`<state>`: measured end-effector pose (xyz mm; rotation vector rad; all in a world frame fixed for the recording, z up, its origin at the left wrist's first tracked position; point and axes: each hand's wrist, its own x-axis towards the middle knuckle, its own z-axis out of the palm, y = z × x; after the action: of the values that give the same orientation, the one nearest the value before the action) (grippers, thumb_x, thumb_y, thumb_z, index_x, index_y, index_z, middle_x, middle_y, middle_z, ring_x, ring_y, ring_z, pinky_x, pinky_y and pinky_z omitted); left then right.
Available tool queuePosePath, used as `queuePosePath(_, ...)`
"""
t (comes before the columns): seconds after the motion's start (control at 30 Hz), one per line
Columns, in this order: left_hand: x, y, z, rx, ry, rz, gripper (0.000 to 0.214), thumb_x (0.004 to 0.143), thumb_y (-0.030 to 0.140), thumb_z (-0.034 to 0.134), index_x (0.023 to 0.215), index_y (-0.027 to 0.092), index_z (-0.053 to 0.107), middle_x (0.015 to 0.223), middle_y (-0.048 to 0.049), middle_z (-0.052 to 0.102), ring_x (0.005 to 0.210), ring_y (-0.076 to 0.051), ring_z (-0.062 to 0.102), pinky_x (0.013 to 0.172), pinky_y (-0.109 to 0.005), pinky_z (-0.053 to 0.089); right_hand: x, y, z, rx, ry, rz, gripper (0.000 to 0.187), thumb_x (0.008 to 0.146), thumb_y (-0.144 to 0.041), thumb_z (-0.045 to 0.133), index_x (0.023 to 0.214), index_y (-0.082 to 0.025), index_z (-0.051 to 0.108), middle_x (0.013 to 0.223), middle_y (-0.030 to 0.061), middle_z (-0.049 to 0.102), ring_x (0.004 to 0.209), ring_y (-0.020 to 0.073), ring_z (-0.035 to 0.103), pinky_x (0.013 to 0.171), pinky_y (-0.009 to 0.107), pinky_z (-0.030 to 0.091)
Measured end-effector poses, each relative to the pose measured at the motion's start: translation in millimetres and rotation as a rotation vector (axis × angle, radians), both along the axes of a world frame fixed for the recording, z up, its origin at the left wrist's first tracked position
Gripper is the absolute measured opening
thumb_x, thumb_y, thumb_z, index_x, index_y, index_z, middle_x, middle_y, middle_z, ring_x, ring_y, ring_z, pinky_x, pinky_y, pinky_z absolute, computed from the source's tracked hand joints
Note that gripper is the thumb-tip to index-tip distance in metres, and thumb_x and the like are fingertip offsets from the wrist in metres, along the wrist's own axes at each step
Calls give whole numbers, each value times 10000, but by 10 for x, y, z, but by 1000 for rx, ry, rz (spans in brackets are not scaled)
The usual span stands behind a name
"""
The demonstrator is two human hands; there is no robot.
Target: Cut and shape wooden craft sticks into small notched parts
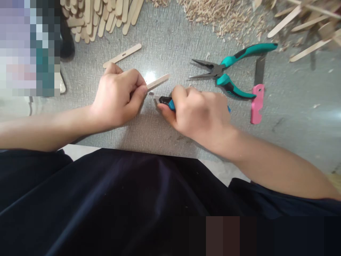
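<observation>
My left hand (121, 94) pinches a wooden craft stick (160, 81) between thumb and fingers, and its free end points up to the right. Closed around a blue-and-black utility knife (165, 101) is my right hand (201, 108). The knife's short blade lies just below the held stick; whether they touch I cannot tell. Beyond my left hand, another craft stick (130, 51) with a small slot cut in its middle lies on the grey table (170, 131).
Teal-handled needle-nose pliers (218, 71) lie spread to the right, beside a pink-handled blade (257, 103). A pile of craft sticks (102, 16) is at the back left. Wood shavings (221, 16) heap at the back, with loose sticks (310, 23) at the far right.
</observation>
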<state>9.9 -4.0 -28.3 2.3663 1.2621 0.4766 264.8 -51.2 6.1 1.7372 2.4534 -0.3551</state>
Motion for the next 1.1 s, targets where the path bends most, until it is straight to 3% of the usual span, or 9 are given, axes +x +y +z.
queuePosePath(0.17, -4, -40, 31, -21, -6, -15, 197, 1195, 319, 558, 1098, 275, 723, 791, -13, 655, 920, -260, 650, 1108, -582, 569, 76, -4, -60, 46, 41, 0, 727, 1192, -764, 380, 1175, -149, 766, 824, 136, 730, 656, 234, 638, 652, 343, 269)
queuePosePath(0.33, 24, -33, -21, 82, -55, -13, 230, 1186, 362, 521, 1034, 268, 666, 749, -11, 619, 823, -236, 563, 1004, -551, 567, 92, -2, -53, 38, 27, 4, 801, 1192, -804, 317, 1205, -142, 767, 834, 144, 744, 681, 247, 648, 665, 350, 276)
queuePosePath(0.5, 70, 1, -22, 52, -142, -69, 339, 1228, 481, 401, 1015, 266, 553, 726, 35, 605, 656, -171, 457, 945, -501, 461, 145, 22, -25, -8, -8, 53, 797, 1202, -771, 299, 1308, -130, 762, 930, 166, 812, 704, 274, 678, 654, 371, 226)
queuePosePath(0.67, 90, -7, -51, 34, -152, -102, 481, 1234, 646, 318, 1062, 254, 536, 844, 17, 665, 696, -170, 470, 926, -455, 368, 233, 50, 6, -36, 10, 121, 726, 1205, -709, 332, 1314, -141, 771, 993, 165, 846, 790, 312, 731, 676, 386, 249)
queuePosePath(0.83, 72, 7, 6, 5, -117, -167, 503, 1240, 572, 222, 957, 267, 506, 793, -6, 615, 669, -186, 431, 871, -470, 381, 263, 57, 7, -52, -4, 129, 751, 1207, -709, 306, 1321, -136, 779, 1022, 167, 850, 783, 301, 717, 686, 390, 256)
queuePosePath(0.93, 51, 25, 15, 15, -53, -188, 546, 1241, 531, 198, 892, 262, 518, 758, -15, 576, 667, -186, 401, 854, -490, 398, 275, 36, -9, -15, 19, 147, 763, 1196, -744, 306, 1219, -148, 782, 970, 158, 831, 748, 278, 682, 670, 384, 252)
queuePosePath(1.1, 20, 32, -101, 252, -39, -190, 489, 1251, 450, 324, 1003, 234, 686, 832, -43, 669, 820, -207, 517, 837, -478, 414, 286, 8, -20, 49, 69, 183, 781, 1195, -762, 302, 1142, -163, 801, 918, 145, 816, 741, 266, 679, 666, 379, 270)
